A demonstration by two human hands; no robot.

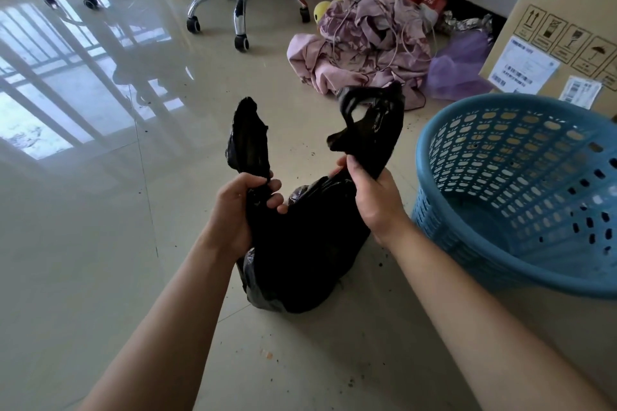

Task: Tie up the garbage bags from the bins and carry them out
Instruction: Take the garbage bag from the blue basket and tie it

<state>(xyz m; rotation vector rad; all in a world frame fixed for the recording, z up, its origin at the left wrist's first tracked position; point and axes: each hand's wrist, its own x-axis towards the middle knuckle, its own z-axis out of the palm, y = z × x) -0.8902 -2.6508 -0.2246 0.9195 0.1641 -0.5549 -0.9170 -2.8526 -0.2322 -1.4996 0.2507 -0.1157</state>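
My left hand point(240, 207) clenches one ear, right hand point(370, 197) other; bag point(300, 260) below between; ears apart, need crossing.

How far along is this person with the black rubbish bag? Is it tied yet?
Done: the black bag is out of the blue basket and sits on the floor beside it. In hand: the left hand grips the left handle and the right hand grips the right handle, held apart with no knot yet. Left: tying the handles and carrying the bag out.
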